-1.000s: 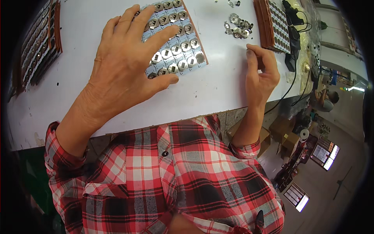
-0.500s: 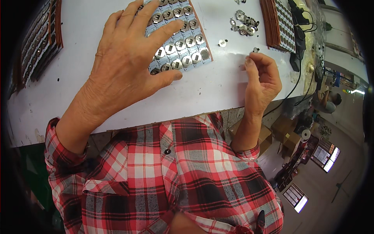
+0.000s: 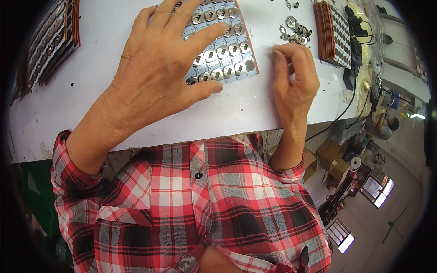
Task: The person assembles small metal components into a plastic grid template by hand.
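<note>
A light-blue panel [image 3: 227, 40] of circuit boards lies flat on the white table, with rows of round, shiny metal clips [image 3: 222, 51] on it. My left hand [image 3: 157, 68] rests over the panel's left part, fingers spread, hiding several clips. Close by the panel's right edge is my right hand [image 3: 297, 75], low over the table, its thumb and index finger curled toward each other. Whatever sits at those fingertips is hidden from view. Just beyond this hand lies a loose heap of small metal clips [image 3: 298, 32].
Brown-edged panels stand stacked at the far right [image 3: 330, 34], and another stack of panels [image 3: 54, 43] is at the left. Black cables [image 3: 355, 77] run down past the table's right side. Cardboard boxes [image 3: 331, 154] sit below; a person [image 3: 384, 127] is in the background.
My right hand has moved left, closer to the panel. The separate clip beside the panel no longer shows. My left hand stays on the panel while the whole view has shifted slightly.
</note>
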`<state>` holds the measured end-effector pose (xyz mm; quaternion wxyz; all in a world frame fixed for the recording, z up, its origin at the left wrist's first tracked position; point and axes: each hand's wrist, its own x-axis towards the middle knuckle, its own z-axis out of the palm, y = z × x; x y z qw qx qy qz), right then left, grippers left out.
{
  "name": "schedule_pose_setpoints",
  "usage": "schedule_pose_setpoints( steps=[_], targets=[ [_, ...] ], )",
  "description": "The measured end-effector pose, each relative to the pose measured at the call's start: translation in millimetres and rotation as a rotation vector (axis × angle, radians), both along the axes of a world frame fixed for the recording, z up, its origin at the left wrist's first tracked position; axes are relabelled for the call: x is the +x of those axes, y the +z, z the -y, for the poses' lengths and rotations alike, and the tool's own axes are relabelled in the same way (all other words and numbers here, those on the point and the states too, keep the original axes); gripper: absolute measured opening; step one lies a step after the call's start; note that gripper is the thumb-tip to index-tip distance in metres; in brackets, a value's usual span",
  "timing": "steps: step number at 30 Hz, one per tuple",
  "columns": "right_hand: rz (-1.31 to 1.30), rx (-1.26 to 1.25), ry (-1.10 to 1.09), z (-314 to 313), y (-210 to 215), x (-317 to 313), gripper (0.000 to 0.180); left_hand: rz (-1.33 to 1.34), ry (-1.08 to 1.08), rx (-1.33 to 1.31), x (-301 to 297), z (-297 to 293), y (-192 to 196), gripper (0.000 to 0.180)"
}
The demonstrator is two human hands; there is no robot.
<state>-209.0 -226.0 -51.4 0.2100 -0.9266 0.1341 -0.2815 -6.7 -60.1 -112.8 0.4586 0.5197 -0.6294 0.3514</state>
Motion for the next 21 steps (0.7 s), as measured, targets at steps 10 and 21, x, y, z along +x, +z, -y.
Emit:
schedule_pose_setpoints(
  steps=[10,21],
  targets=[
    [-0.073,0.217,0.065,10,21,-9,0.015,0.050,-0.050,-0.184,5,5,-18,0.076],
    [-0.082,-0.026,0.160,28,8,1,0.020,0.066,-0.031,-0.175,5,7,-17,0.077]
  ],
)
